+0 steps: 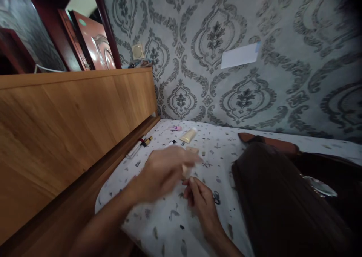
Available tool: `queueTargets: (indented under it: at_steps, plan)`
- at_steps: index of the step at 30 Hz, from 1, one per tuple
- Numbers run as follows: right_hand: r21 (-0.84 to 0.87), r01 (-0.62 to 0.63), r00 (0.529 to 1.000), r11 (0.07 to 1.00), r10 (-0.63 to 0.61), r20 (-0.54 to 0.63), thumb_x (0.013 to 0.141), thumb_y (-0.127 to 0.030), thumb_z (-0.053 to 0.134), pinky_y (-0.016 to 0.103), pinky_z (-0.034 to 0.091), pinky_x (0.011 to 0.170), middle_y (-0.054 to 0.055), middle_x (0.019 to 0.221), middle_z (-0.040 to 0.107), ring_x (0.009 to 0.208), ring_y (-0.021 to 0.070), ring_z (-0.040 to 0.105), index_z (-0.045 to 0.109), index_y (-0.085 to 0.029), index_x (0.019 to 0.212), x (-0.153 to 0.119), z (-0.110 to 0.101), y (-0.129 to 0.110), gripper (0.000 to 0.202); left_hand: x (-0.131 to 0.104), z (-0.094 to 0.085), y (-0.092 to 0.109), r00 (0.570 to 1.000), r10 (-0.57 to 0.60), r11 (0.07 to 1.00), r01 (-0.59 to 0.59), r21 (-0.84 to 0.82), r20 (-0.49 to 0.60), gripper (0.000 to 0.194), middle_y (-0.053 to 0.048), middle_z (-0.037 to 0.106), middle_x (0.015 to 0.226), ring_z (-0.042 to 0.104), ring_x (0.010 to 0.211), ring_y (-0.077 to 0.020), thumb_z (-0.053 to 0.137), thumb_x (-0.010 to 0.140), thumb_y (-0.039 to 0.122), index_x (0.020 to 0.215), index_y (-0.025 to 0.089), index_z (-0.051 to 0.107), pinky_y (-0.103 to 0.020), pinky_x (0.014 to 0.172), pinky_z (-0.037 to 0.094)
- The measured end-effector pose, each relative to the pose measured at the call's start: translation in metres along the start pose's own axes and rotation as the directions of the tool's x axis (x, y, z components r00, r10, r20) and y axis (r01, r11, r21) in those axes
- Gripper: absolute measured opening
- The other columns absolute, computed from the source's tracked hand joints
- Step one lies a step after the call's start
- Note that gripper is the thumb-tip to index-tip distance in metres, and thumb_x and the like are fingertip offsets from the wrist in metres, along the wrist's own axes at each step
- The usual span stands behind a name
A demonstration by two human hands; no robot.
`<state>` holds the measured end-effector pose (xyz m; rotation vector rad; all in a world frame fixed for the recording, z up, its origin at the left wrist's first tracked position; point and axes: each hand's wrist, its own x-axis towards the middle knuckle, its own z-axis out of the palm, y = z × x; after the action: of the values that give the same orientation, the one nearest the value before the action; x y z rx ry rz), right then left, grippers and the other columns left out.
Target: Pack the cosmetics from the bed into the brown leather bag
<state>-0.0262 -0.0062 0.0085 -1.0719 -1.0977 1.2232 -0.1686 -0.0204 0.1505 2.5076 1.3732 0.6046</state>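
My left hand reaches in from the left above the patterned white sheet, smeared by motion, so its grip is unclear. Just below it, my right hand has its thumb pressed against its fingers. A small beige item shows between the two hands, partly hidden, and I cannot make out its kind. Beyond the hands lie a flat beige piece, a cream-coloured squeeze tube with a white end, and a small pink item. A slim black-tipped object pokes out behind my left hand.
Near the left edge of the sheet lies a clear tube-like object with a gold-coloured end. A wooden panel runs along the left. A dark brown bag takes up the right side, by a reddish-brown strap-like piece. Patterned wallpaper rises behind.
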Motion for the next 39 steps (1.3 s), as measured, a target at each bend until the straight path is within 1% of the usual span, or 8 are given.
queueTargets:
  at_steps: [2,5,8,11,18,27,32,39]
  plan:
    - [0.022,-0.016,0.998,1.000,0.014,0.063,0.070,-0.076,0.057,0.027,0.034,0.041,0.001,0.049,0.053,0.040,0.0134,0.042,0.061,-0.019,0.067,0.000,0.000,-0.002,0.057,0.018,-0.006,-0.042,0.989,-0.087,0.989,0.099,0.105,-0.116,0.040,-0.012,0.061,0.129,0.055,0.122,-0.0184,0.032,0.098,0.017,0.134,0.018,0.049,-0.034,0.105,0.041]
    - [0.035,-0.035,0.996,0.999,0.032,0.080,0.069,-0.079,0.056,0.026,0.031,0.041,0.000,0.049,0.052,0.039,0.0123,0.041,0.059,-0.019,0.067,0.000,-0.001,-0.002,0.060,0.038,0.000,-0.112,0.907,-0.396,0.823,0.421,0.382,-0.145,0.030,-0.018,0.054,0.137,0.045,0.132,-0.0274,0.045,0.091,0.012,0.116,0.013,0.060,-0.042,0.107,0.037]
    - [0.045,-0.040,0.996,0.998,0.037,0.076,0.069,-0.080,0.056,0.026,0.030,0.041,-0.001,0.049,0.052,0.040,0.0117,0.041,0.060,-0.018,0.069,0.001,-0.001,0.002,0.062,0.046,0.015,-0.165,0.854,-0.480,0.745,0.517,0.421,-0.200,0.029,-0.024,0.040,0.149,0.026,0.144,-0.0364,0.047,0.087,0.007,0.112,0.008,0.062,-0.055,0.110,0.030]
    - [0.046,-0.035,0.997,0.998,0.032,0.072,0.070,-0.080,0.056,0.025,0.030,0.041,-0.001,0.050,0.052,0.041,0.0111,0.040,0.062,-0.016,0.073,0.001,-0.001,0.005,0.064,0.047,0.030,-0.191,0.844,-0.492,0.727,0.534,0.432,-0.216,0.026,-0.023,0.040,0.150,0.021,0.147,-0.0367,0.049,0.086,0.008,0.107,0.009,0.065,-0.059,0.112,0.024]
    - [0.043,-0.042,0.995,0.998,0.038,0.093,0.070,-0.082,0.054,0.025,0.030,0.041,-0.001,0.050,0.051,0.041,0.0106,0.040,0.061,-0.017,0.071,0.002,-0.001,0.005,0.066,0.062,0.039,-0.203,0.837,-0.474,0.754,0.547,0.365,-0.275,0.029,-0.013,0.068,0.112,0.058,0.114,-0.0255,0.041,0.095,0.022,0.106,0.016,0.067,-0.035,0.093,0.044]
    - [0.019,-0.017,0.994,1.000,0.015,0.109,0.075,-0.080,0.049,0.024,0.028,0.042,-0.002,0.050,0.050,0.040,0.0096,0.039,0.059,-0.017,0.071,0.001,-0.001,0.007,0.065,0.084,0.065,-0.215,0.819,-0.552,0.791,0.574,0.213,-0.157,0.027,-0.007,0.072,0.097,0.063,0.090,-0.0195,0.054,0.090,0.039,0.093,0.017,0.069,-0.027,0.074,0.043]
    - [0.002,-0.017,0.992,1.000,0.016,0.125,0.075,-0.080,0.048,0.024,0.028,0.042,-0.002,0.051,0.050,0.041,0.0093,0.039,0.060,-0.016,0.072,0.001,-0.002,0.006,0.065,0.098,0.072,-0.217,0.785,-0.614,0.777,0.620,0.113,-0.087,0.026,-0.006,0.069,0.093,0.063,0.088,-0.0196,0.065,0.085,0.040,0.089,0.015,0.066,-0.035,0.080,0.048]
    - [0.011,-0.047,0.991,0.999,0.046,0.125,0.072,-0.083,0.046,0.024,0.028,0.041,-0.003,0.049,0.050,0.039,0.0097,0.039,0.055,-0.018,0.070,0.000,-0.001,0.002,0.065,0.092,0.065,-0.204,0.790,-0.598,0.791,0.553,-0.262,-0.135,0.019,-0.005,0.067,0.085,0.061,0.086,-0.0185,0.067,0.079,0.033,0.083,0.015,0.063,-0.028,0.073,0.047]
